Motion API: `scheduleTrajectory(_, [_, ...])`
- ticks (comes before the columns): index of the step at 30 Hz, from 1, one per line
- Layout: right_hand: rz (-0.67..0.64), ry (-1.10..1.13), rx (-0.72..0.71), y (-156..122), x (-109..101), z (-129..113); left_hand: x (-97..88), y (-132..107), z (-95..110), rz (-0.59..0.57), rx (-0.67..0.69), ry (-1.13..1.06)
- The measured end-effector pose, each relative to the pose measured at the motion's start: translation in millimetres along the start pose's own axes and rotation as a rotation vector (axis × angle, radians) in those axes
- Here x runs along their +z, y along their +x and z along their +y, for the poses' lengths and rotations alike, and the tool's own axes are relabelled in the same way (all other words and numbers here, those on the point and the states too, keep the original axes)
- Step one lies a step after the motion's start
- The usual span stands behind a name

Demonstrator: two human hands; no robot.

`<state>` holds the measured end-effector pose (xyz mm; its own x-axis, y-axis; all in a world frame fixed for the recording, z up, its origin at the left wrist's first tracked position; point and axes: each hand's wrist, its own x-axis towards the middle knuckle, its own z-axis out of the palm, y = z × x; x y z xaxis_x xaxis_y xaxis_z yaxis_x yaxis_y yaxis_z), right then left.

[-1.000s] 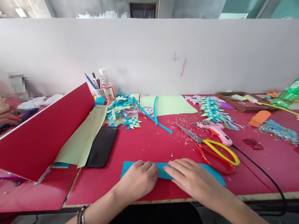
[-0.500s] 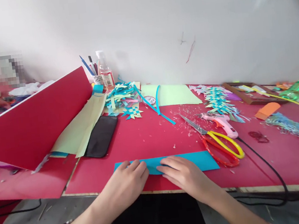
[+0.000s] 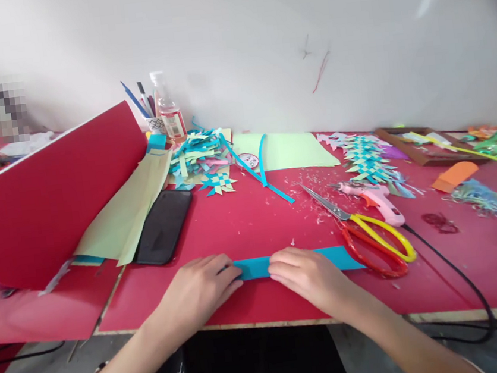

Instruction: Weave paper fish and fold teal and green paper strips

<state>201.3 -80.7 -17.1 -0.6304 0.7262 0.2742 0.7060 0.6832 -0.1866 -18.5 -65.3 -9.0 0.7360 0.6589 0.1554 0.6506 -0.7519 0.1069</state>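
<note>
A long blue paper strip (image 3: 257, 267) lies folded flat on the red table (image 3: 257, 227) near its front edge. My left hand (image 3: 201, 287) presses down on the strip's left part, fingers curled onto it. My right hand (image 3: 308, 275) presses on the strip just right of its middle, fingers also bent onto the paper. The strip's right end (image 3: 341, 258) sticks out past my right hand and touches the scissors' red handle.
Yellow and red scissors (image 3: 361, 230) lie right of the strip, a pink glue gun (image 3: 378, 198) with its black cord behind them. A black phone (image 3: 163, 226), pale green paper, a tilted red board (image 3: 47, 197), woven paper pieces (image 3: 203, 159) and a bottle (image 3: 168, 109) lie behind.
The blue sheet has become a narrower strip, folded over. Both hands have slid up to its fold and press it flat. The camera has tilted down.
</note>
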Motion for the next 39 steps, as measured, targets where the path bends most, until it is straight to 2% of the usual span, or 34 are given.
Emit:
scheduleTrajectory(3, [-0.076, -0.057, -0.004, 1.6, -3.3, 9.4, -2.4, 5.5, -5.4, -0.018, 0.031, 0.045])
scheduleTrajectory(6, [-0.082, -0.11, -0.008, 4.1, -1.9, 15.9, -0.5, 10.7, -8.2, -0.016, 0.062, 0.142])
scheduleTrajectory(10, [-0.101, -0.077, 0.028, 7.3, 1.0, 20.8, 4.2, 12.5, -6.9, 0.019, 0.071, 0.263])
scheduleTrajectory(14, [-0.112, -0.049, 0.058, 7.3, 2.8, 22.7, 5.1, 11.9, -5.4, 0.034, 0.055, 0.29])
scheduleTrajectory(19, [-0.08, -0.034, 0.08, 5.2, 6.9, 23.8, 2.9, 7.0, -15.2, -0.012, 0.009, 0.186])
scheduleTrajectory(24, [-0.054, -0.032, 0.073, 5.4, 7.7, 25.0, 4.2, -9.6, -30.1, -0.042, -0.085, 0.065])
scheduleTrajectory(26, [-0.036, -0.063, 0.058, 4.6, 7.4, 23.5, 5.8, -16.6, -31.7, -0.009, -0.119, 0.013])
scheduleTrajectory(29, [0.005, -0.112, 0.044, 4.5, 6.5, 15.0, 7.7, -24.7, -29.1, 0.108, -0.124, -0.039])
scheduleTrajectory(33, [-0.016, -0.056, 0.01, 14.5, 5.2, -4.5, 6.9, -31.0, -24.9, 0.234, -0.115, -0.127])
scheduleTrajectory(36, [-0.053, -0.047, -0.013, 27.9, 6.4, -14.4, 5.4, -32.8, -24.7, 0.257, -0.141, -0.204])
scheduleTrajectory(39, [-0.077, -0.075, -0.028, 38.7, 9.5, -16.6, 4.8, -33.0, -24.7, 0.215, -0.22, -0.211])
